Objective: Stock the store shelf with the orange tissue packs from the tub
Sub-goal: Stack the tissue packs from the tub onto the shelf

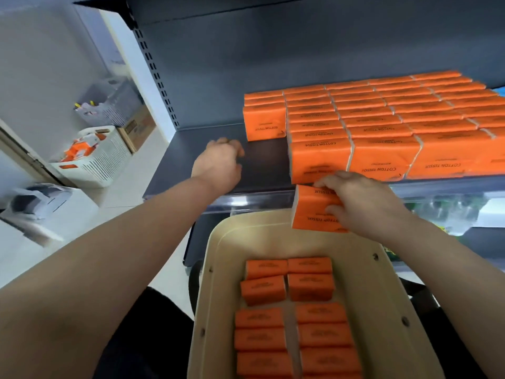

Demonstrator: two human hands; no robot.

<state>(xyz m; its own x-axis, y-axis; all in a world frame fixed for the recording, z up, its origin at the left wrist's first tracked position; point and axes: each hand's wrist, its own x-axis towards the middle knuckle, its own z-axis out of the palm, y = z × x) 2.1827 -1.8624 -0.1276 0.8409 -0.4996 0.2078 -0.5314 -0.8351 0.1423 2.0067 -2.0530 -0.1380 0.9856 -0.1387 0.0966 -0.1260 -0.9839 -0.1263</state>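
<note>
My right hand [360, 203] grips an orange tissue pack [311, 207], held upright over the far rim of the beige tub [216, 269], just below the shelf's front edge. Several orange packs [287, 305] lie in two columns in the tub. Rows of stocked orange packs [382, 127] fill the right part of the dark grey shelf [265, 165]. My left hand [218, 162] is over the bare left part of the shelf with fingers curled loosely, holding nothing.
A clear strip [259, 199] runs along the shelf's front edge. On the floor at left stand a white basket [101, 157] with orange and white items, a clear crate [112, 105] and a cardboard box [139, 129]. Another shelf board hangs overhead.
</note>
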